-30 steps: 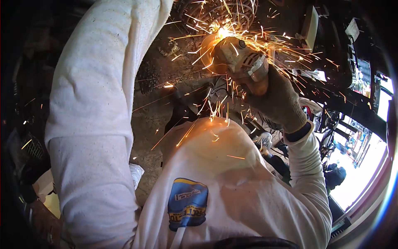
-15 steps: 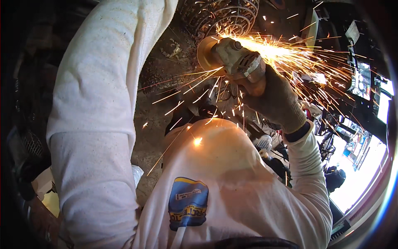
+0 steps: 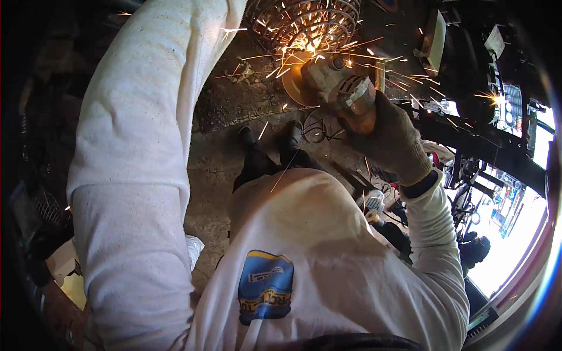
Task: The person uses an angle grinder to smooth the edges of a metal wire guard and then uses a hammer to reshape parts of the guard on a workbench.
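Clasping a grinder (image 3: 341, 88), the right grip (image 3: 391, 139) nears a wire cage (image 3: 305, 16) containing sparks (image 3: 305, 43).

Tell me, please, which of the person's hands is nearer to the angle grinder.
Right. The gloved right hand grips the angle grinder; the left hand is out of view, with the left sleeve leaving the picture's top edge to the grinder's left.
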Demonstrator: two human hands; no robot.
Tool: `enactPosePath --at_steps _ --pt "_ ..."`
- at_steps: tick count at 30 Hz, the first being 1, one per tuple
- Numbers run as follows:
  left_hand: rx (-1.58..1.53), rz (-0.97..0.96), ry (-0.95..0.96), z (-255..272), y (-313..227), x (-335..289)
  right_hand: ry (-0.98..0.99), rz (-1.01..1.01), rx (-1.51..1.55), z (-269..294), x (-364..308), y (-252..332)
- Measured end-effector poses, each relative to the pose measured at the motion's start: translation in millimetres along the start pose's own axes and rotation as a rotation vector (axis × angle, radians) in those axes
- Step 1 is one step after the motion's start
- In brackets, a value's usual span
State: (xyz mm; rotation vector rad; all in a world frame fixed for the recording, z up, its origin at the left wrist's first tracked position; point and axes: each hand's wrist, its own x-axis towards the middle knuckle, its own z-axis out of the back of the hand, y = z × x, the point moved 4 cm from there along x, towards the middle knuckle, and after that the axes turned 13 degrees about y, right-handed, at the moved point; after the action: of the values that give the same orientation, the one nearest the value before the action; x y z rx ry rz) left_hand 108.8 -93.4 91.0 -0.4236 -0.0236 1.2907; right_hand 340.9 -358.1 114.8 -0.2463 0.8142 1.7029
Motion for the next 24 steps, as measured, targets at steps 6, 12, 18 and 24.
enactPosePath --at_steps 6,12,18,24 --pt "0.544 -0.234 -0.050 -4.1 2.1 0.0 0.025 0.023 0.011 -1.0 3.3 4.9" --pt "0.562 -0.159 0.042 -3.6 -7.7 -2.1 0.034 0.033 0.021 -3.6 5.9 6.8" --pt "0.547 -0.056 0.076 -13.0 -4.2 6.0 0.097 -0.040 -0.041 -3.1 6.3 -2.9" --pt "0.368 -0.013 -0.057 -13.3 -11.4 -1.3 0.087 0.045 0.114 -17.6 -3.7 -9.8"
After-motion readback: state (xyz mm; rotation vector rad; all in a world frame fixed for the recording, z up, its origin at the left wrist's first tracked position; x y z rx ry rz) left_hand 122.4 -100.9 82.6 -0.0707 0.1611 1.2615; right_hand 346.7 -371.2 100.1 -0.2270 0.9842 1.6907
